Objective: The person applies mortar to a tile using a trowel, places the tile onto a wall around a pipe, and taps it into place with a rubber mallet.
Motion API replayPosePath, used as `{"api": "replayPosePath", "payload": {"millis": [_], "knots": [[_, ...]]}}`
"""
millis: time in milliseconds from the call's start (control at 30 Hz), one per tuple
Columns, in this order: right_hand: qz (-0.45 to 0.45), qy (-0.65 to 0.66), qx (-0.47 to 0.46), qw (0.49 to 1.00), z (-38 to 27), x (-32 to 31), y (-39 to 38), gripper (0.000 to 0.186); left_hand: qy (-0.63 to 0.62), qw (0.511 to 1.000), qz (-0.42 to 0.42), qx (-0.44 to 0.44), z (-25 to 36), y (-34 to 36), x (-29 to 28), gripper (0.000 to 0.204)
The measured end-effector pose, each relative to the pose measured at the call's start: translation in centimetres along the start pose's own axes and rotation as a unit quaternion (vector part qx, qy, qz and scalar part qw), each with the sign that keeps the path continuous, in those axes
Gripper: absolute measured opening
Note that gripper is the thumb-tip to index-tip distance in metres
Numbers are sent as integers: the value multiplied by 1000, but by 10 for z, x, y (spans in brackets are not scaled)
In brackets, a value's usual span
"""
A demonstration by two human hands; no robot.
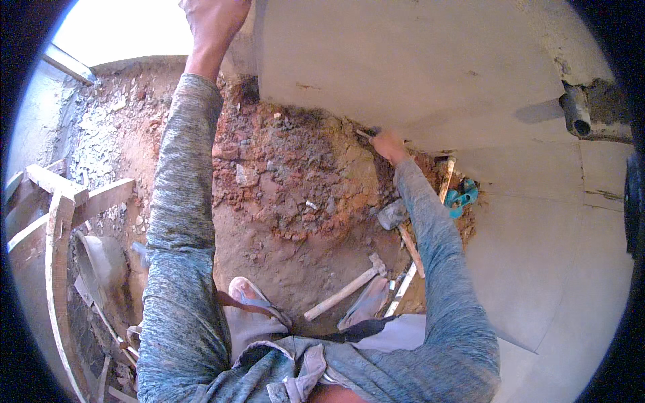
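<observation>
My left hand [216,27] is raised at the upper edge of the view, beside the end of the smooth grey wall [403,60]. Its fingers are cut off, so its grip is hidden. Low along the same wall, my right hand [390,146] is closed on a thin, light-coloured tool [363,134] whose kind I cannot make out. The tool points toward the seam where wall meets dirt. Under my right forearm lies a mallet with a blocky grey head [392,215] and wooden handle. A hammer [346,289] rests on the ground between my feet.
Rough reddish rubble [282,168] slopes up ahead. Right of my forearm are a teal object [462,197] and a wooden stick [447,178]. A pipe end [576,114] juts from the wall. Left stand a wooden frame [57,221] and a grey basin-like vessel [106,265].
</observation>
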State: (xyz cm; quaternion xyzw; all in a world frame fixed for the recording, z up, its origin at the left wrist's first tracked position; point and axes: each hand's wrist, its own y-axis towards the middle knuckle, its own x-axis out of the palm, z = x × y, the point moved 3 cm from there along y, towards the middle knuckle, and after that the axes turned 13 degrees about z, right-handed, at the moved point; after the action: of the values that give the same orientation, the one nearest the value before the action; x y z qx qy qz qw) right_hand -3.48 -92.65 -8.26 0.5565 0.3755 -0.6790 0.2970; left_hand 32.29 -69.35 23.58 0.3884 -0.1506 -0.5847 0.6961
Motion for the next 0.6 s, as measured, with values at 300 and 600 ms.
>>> {"api": "replayPosePath", "payload": {"millis": [300,600], "knots": [[33,322,-29,946,-156,-133,-10,29,6,1000,4,6,-8,9,-10,86],[31,135,112,984,-96,-78,12,34,-2,1000,7,14,-2,10,-13,85]]}}
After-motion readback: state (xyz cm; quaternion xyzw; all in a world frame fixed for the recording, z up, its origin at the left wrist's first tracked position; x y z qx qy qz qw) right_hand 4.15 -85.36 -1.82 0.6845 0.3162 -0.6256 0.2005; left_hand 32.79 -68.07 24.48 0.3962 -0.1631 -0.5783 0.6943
